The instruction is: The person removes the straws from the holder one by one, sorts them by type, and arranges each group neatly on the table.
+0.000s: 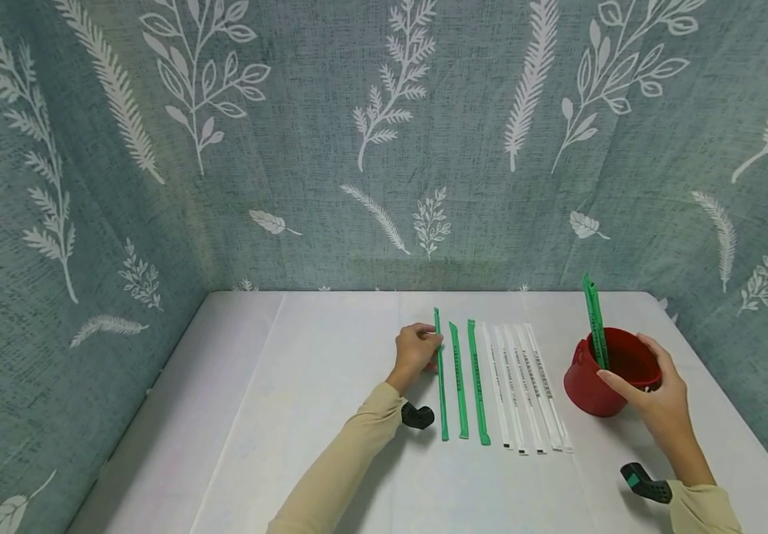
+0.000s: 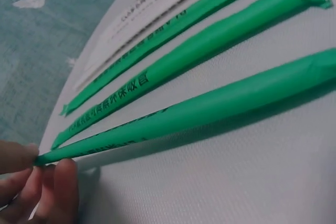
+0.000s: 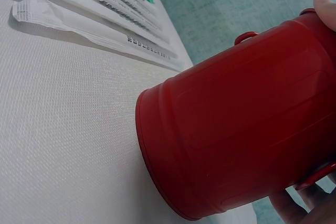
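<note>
My left hand [image 1: 415,352] pinches the upper end of a green paper-wrapped straw [image 1: 442,400], the leftmost in a row. In the left wrist view, thumb and fingers close on the tip of this straw [image 2: 199,107]. Beside it lie two more green wrapped straws [image 1: 459,382], then several white wrapped straws [image 1: 517,393]. At the right, my right hand [image 1: 669,400] grips a small red bucket [image 1: 584,386] across its rim, thumb on the near side. Green wrapped straws [image 1: 594,315] stand in the bucket, leaning toward its left rim; their lower ends are hidden.
A white cloth [image 1: 317,371] covers the table. Patterned blue-green fabric [image 1: 303,148] rises behind the table's back edge and along both sides. A black wrist device [image 1: 417,416] sits below the left hand, another black device [image 1: 645,483] by the right wrist.
</note>
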The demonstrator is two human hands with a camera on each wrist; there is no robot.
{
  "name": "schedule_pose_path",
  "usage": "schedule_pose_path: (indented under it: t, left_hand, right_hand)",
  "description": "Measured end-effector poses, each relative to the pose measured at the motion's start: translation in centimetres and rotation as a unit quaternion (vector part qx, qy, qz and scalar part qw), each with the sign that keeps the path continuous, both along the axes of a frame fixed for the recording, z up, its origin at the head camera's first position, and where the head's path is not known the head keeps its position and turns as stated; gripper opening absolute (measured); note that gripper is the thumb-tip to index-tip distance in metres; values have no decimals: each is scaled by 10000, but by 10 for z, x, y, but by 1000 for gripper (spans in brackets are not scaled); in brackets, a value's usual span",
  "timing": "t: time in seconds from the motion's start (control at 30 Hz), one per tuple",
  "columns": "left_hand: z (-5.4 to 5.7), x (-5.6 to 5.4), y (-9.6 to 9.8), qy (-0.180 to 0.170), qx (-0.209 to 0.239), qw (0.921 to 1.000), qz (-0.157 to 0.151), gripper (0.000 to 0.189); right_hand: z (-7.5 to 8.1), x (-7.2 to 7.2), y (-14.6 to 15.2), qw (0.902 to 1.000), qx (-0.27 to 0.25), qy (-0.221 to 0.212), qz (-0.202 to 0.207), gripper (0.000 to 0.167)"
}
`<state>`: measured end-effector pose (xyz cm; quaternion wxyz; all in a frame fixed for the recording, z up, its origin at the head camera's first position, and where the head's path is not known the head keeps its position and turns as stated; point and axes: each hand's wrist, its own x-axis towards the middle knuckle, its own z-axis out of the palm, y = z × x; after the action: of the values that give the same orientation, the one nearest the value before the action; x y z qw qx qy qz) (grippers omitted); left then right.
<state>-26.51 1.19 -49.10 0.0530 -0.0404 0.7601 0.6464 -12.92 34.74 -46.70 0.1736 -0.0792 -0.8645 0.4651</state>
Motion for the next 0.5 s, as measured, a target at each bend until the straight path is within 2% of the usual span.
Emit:
schedule_pose_path:
  t: [0.23,0.33,0.5]
  left_hand:
    - [-3,-3,5,335,-683,9971,72,22]
    - [-2,-2,5,516,-812,9953,87,21]
    - [0,-1,5,597,-858,9945,46,21]
  right_hand:
    - [-1,-1,1,10000,-5,-3,-18,82]
    - [-1,-1,1,10000,-30,7,2,82]
    - [0,0,0,10000,-52,24,40,81]
